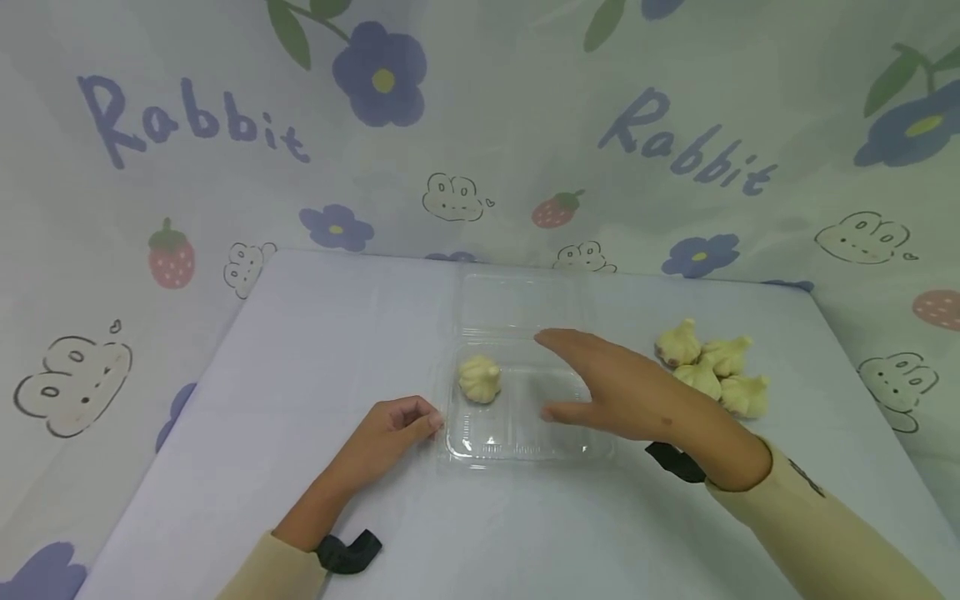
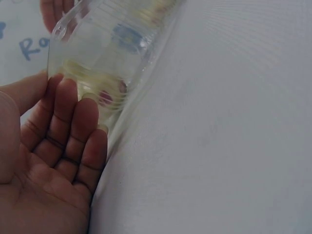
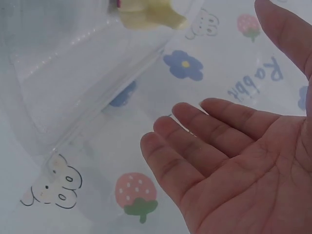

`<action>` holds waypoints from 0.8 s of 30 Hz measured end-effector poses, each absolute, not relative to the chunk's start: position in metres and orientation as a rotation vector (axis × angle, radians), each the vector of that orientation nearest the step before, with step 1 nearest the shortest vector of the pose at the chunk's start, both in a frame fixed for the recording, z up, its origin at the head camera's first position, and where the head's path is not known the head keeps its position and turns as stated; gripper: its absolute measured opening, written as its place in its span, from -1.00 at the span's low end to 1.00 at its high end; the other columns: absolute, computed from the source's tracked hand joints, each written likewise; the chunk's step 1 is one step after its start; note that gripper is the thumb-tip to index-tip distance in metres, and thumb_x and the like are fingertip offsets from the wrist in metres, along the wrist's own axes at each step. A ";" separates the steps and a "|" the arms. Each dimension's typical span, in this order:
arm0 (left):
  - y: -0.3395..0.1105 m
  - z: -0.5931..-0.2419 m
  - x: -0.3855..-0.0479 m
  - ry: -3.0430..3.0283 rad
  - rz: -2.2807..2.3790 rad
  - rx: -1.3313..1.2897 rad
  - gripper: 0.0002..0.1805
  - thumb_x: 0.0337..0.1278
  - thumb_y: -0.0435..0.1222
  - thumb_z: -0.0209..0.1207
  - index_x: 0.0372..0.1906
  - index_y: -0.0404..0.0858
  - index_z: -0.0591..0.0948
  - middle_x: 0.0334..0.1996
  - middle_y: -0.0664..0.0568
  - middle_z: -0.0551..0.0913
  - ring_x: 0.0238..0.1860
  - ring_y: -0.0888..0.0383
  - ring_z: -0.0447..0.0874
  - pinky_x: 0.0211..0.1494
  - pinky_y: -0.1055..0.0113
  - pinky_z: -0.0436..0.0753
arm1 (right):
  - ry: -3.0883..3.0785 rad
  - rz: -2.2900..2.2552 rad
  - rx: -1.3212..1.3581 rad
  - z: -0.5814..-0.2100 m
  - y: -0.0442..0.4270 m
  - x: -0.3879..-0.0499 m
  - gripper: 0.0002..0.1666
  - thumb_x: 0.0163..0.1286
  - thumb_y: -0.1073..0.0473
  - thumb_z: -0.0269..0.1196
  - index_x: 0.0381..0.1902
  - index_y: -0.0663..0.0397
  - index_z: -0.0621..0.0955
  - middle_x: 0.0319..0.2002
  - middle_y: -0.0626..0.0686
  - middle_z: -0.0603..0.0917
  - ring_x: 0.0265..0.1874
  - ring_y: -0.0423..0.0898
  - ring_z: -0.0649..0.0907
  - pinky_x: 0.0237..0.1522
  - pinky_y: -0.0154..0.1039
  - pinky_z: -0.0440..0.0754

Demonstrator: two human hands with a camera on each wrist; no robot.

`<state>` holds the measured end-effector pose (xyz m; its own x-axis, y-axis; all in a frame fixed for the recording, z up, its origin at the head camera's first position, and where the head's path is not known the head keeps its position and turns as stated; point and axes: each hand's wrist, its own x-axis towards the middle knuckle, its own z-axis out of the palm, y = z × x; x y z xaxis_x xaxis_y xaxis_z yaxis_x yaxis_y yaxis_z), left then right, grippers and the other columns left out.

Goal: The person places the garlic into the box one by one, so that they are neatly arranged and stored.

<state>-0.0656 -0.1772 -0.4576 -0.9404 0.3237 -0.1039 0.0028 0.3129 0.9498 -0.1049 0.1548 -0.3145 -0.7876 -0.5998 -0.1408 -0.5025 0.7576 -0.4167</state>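
Observation:
A clear plastic clamshell box [image 1: 491, 457] lies with its lid [image 1: 525, 304] folded back. Inside its left part sits one garlic bulb [image 1: 480, 379], which also shows blurred through the box wall in the left wrist view. My left hand [image 1: 393, 437] pinches the box's left edge between thumb and fingers [image 2: 66, 102]. Over the right part of the box hovers my right hand [image 1: 626, 387], thumb spread from straight fingers. The right wrist view shows its palm [image 3: 243, 170] holding nothing, with the garlic bulb [image 3: 146, 13] farther off in the box.
Several garlic bulbs [image 1: 697, 379] lie in a cluster on the right of the white table [image 1: 315, 350], partly behind the right hand. A patterned cloth [image 1: 495, 150] hangs beyond the far table edge. Each wrist bears a black band [image 1: 348, 554].

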 end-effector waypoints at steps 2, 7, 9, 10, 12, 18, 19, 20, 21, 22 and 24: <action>-0.178 -0.458 -0.066 2.309 1.669 0.288 -0.78 0.48 -0.13 0.26 -0.20 -0.21 0.73 -0.32 0.04 0.67 -0.21 0.09 0.59 -0.12 0.30 0.56 | 2.698 -0.531 -0.855 -0.313 0.158 -0.103 0.11 0.32 -0.27 0.46 0.63 0.05 0.25 0.57 0.08 0.31 0.54 0.10 0.31 0.44 0.14 0.34; -0.178 -0.459 -0.066 2.307 1.672 0.284 -0.79 0.47 -0.13 0.26 -0.20 -0.19 0.74 -0.32 0.05 0.68 -0.20 0.08 0.60 -0.12 0.30 0.57 | 2.716 -0.573 -0.824 -0.315 0.169 -0.099 0.14 0.33 -0.24 0.47 0.65 0.04 0.20 0.59 0.06 0.26 0.56 0.07 0.27 0.46 0.13 0.32; -0.177 -0.459 -0.066 2.303 1.676 0.286 -0.79 0.47 -0.14 0.26 -0.20 -0.20 0.74 -0.32 0.05 0.67 -0.21 0.08 0.60 -0.13 0.30 0.57 | 2.731 -0.560 -0.820 -0.316 0.174 -0.096 0.14 0.34 -0.24 0.46 0.65 0.05 0.18 0.60 0.06 0.24 0.56 0.07 0.27 0.44 0.13 0.34; -0.177 -0.459 -0.066 2.302 1.678 0.284 -0.79 0.47 -0.14 0.27 -0.20 -0.20 0.74 -0.33 0.05 0.67 -0.22 0.09 0.60 -0.13 0.31 0.57 | 2.738 -0.547 -0.823 -0.316 0.177 -0.094 0.14 0.34 -0.23 0.46 0.65 0.06 0.18 0.60 0.07 0.24 0.56 0.08 0.27 0.43 0.14 0.35; -0.176 -0.458 -0.066 2.298 1.680 0.286 -0.78 0.47 -0.14 0.27 -0.20 -0.21 0.74 -0.33 0.05 0.67 -0.22 0.09 0.59 -0.14 0.31 0.57 | 2.752 -0.514 -0.829 -0.317 0.182 -0.089 0.16 0.33 -0.23 0.48 0.66 0.07 0.17 0.61 0.08 0.22 0.56 0.09 0.27 0.41 0.15 0.38; -0.176 -0.458 -0.066 2.301 1.685 0.306 -0.78 0.48 -0.13 0.26 -0.18 -0.20 0.74 -0.31 0.06 0.68 -0.20 0.09 0.59 -0.11 0.30 0.57 | 2.784 -0.429 -0.807 -0.316 0.194 -0.072 0.22 0.29 -0.24 0.50 0.67 0.03 0.13 0.62 0.09 0.19 0.55 0.13 0.27 0.33 0.16 0.48; -0.176 -0.458 -0.066 2.304 1.683 0.310 -0.78 0.49 -0.13 0.25 -0.18 -0.19 0.74 -0.31 0.07 0.68 -0.20 0.09 0.59 -0.11 0.30 0.58 | 2.789 -0.422 -0.802 -0.316 0.196 -0.070 0.22 0.29 -0.24 0.50 0.68 0.02 0.13 0.62 0.09 0.18 0.56 0.13 0.27 0.31 0.16 0.49; -0.176 -0.458 -0.066 2.306 1.681 0.314 -0.78 0.49 -0.13 0.25 -0.18 -0.19 0.74 -0.31 0.06 0.68 -0.20 0.08 0.59 -0.10 0.30 0.58 | 2.796 -0.418 -0.800 -0.316 0.197 -0.068 0.22 0.29 -0.23 0.51 0.68 0.02 0.13 0.62 0.08 0.19 0.56 0.13 0.26 0.31 0.16 0.49; -0.177 -0.458 -0.066 2.307 1.679 0.314 -0.78 0.49 -0.13 0.25 -0.18 -0.19 0.74 -0.31 0.06 0.68 -0.20 0.08 0.60 -0.10 0.30 0.58 | 2.803 -0.410 -0.803 -0.317 0.198 -0.066 0.22 0.28 -0.22 0.51 0.67 0.02 0.13 0.62 0.08 0.19 0.57 0.13 0.25 0.32 0.16 0.49; -0.177 -0.457 -0.066 2.307 1.678 0.312 -0.78 0.49 -0.13 0.25 -0.18 -0.19 0.74 -0.31 0.06 0.68 -0.19 0.08 0.60 -0.10 0.30 0.58 | 2.811 -0.400 -0.801 -0.317 0.199 -0.064 0.22 0.28 -0.22 0.52 0.67 0.02 0.14 0.62 0.08 0.18 0.57 0.14 0.24 0.31 0.17 0.49; -0.178 -0.458 -0.066 2.309 1.677 0.305 -0.77 0.49 -0.12 0.25 -0.19 -0.19 0.74 -0.31 0.05 0.68 -0.19 0.07 0.60 -0.10 0.30 0.58 | 2.831 -0.387 -0.812 -0.317 0.201 -0.060 0.22 0.26 -0.19 0.54 0.66 0.05 0.16 0.62 0.08 0.18 0.58 0.15 0.22 0.31 0.17 0.49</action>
